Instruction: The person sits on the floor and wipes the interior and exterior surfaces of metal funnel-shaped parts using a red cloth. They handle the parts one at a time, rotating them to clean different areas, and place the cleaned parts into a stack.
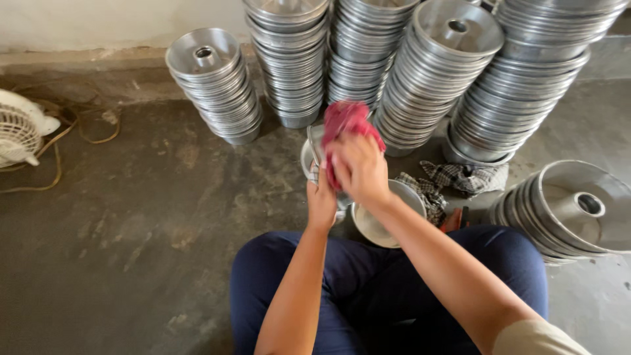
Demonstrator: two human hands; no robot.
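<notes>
right hand gripping red cloth, left hand steadying metal pan (partly hidden)

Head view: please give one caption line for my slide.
Seated person's hands rub a red cloth on a metal pan.

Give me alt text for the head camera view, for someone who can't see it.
A seated person's right hand rubs a red cloth on a round metal pan steadied by the left hand. Tall stacks of shiny metal ring-shaped cake pans line the wall on a grey concrete floor, with a checked rag nearby.
</notes>
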